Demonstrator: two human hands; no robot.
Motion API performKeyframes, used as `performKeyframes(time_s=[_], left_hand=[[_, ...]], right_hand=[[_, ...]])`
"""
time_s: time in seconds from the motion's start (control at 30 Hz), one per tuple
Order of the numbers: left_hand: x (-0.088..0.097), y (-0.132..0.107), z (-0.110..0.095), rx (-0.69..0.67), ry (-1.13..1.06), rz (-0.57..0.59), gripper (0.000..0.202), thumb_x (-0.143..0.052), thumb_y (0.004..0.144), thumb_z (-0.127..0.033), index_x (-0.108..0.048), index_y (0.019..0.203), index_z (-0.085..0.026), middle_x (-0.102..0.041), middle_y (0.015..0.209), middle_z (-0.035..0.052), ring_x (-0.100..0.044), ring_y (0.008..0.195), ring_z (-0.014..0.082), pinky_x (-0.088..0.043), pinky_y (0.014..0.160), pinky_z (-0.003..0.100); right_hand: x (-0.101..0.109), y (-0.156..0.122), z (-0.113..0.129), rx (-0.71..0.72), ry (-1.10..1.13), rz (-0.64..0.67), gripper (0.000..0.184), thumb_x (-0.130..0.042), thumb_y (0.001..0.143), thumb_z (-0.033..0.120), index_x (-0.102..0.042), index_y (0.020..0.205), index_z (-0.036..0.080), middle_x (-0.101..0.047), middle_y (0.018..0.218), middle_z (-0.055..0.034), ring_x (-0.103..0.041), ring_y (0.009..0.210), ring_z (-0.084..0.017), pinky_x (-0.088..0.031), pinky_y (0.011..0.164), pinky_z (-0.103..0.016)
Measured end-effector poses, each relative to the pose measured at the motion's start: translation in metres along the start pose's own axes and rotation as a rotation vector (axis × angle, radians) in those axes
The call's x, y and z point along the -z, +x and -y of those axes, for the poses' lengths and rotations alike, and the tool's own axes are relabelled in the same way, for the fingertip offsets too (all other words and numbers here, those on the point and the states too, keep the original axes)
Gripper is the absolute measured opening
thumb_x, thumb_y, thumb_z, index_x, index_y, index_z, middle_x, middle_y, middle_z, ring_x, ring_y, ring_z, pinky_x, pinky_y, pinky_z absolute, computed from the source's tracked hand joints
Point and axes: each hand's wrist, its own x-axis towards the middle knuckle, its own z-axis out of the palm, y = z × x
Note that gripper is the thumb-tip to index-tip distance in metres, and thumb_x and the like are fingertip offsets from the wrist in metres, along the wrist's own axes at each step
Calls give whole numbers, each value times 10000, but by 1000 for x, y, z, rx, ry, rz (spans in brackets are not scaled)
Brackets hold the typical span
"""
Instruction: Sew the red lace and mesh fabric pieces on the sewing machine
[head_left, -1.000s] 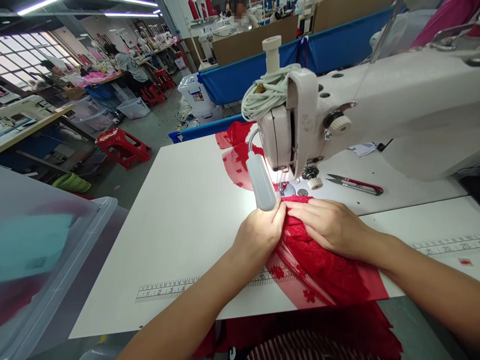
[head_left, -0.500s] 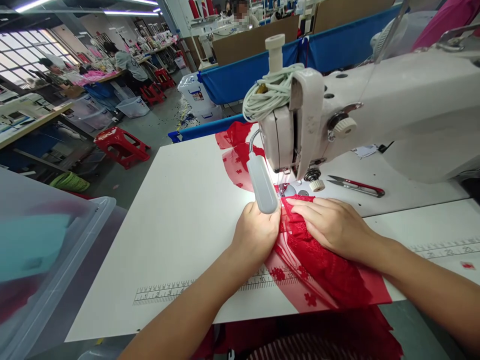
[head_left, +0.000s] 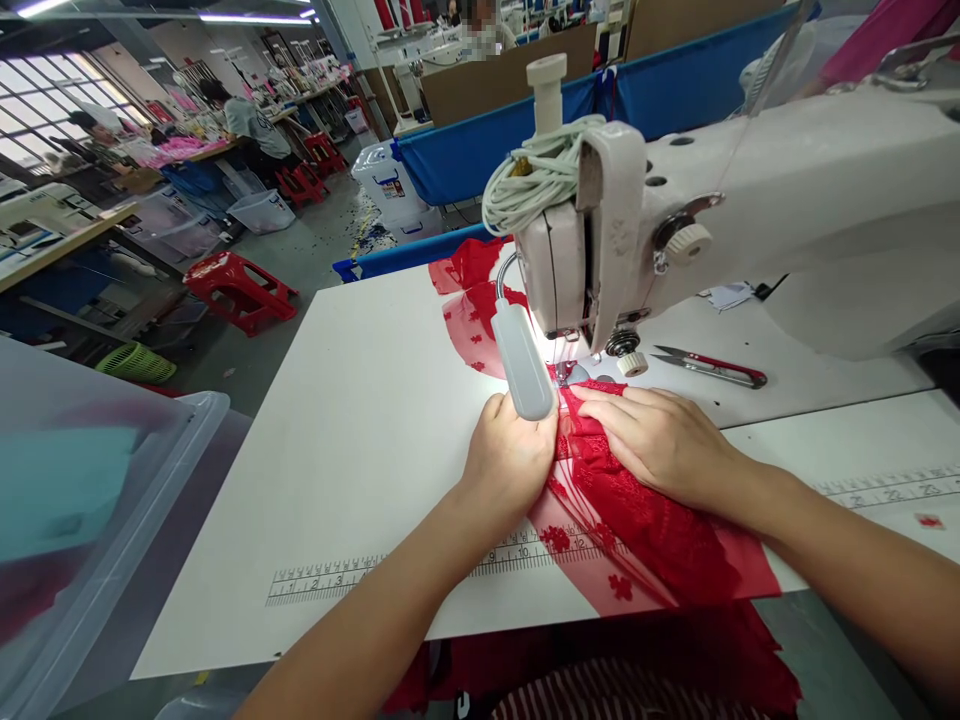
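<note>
From the head view, we see the red fabric (head_left: 645, 515) on the table (head_left: 375, 420), its upper end at the presser foot (head_left: 562, 374) of the sewing machine (head_left: 720, 190). Our right hand (head_left: 664, 440) lies flat on it, fingers extended; our left hand (head_left: 510, 455) is at its left edge, fingertips behind the lamp (head_left: 523, 362), so we cannot tell whether they pinch. With both hands so near the foot, a slip could hurt us, and bunched folds could snag.

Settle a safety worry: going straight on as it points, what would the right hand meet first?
Probably the left hand, just across the red fabric from the right hand; the presser foot lies close to that line too, and depth is unclear.
</note>
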Motion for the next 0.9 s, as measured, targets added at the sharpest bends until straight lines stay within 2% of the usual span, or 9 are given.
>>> performKeyframes(time_s=[0.13, 0.37, 0.57, 0.7, 0.9], left_hand=[[2, -1, -1, 5, -21, -2, 334, -391, 867, 27, -598, 1084, -120, -666, 1047, 144, -593, 948, 258, -450, 691, 348], [2, 1, 0, 22, -26, 15, 445, -310, 855, 30, -592, 1159, -134, -683, 1035, 138, -585, 941, 263, -483, 691, 386], [0, 4, 1, 40, -26, 41, 386, -337, 871, 28, -614, 1074, -146, -679, 1002, 113, -577, 949, 250, -457, 720, 357], [0, 2, 2, 16, -20, 22, 387, -367, 848, 67, -609, 1062, -145, -669, 1039, 116, -582, 928, 248, -433, 703, 346], [1, 1, 2, 14, -16, 34, 370, -372, 846, 65, -618, 1022, -147, -670, 1015, 111, -567, 951, 252, -424, 696, 341]], right_hand=[[0, -2, 1, 35, 0, -16, 391, -434, 823, 53, -645, 1146, 119, -667, 1219, -116, -649, 967, -229, -547, 828, -390], [-1, -2, 0, 32, -21, -11, 388, -449, 807, 45, -647, 1127, 138, -663, 1233, -97, -654, 930, -216, -538, 786, -360], [-2, 0, 0, 1, -2, 28, 350, -435, 827, 68, -642, 1100, 140, -635, 1282, -85, -649, 925, -230, -530, 791, -389], [-2, -2, 1, 35, 13, -7, 345, -436, 812, 50, -642, 1076, 131, -647, 1259, -100, -659, 953, -228, -532, 804, -376], [-1, -1, 2, 17, -21, -32, 303, -426, 833, 80, -651, 1025, 146, -680, 1202, -91, -678, 888, -223, -530, 721, -350]])
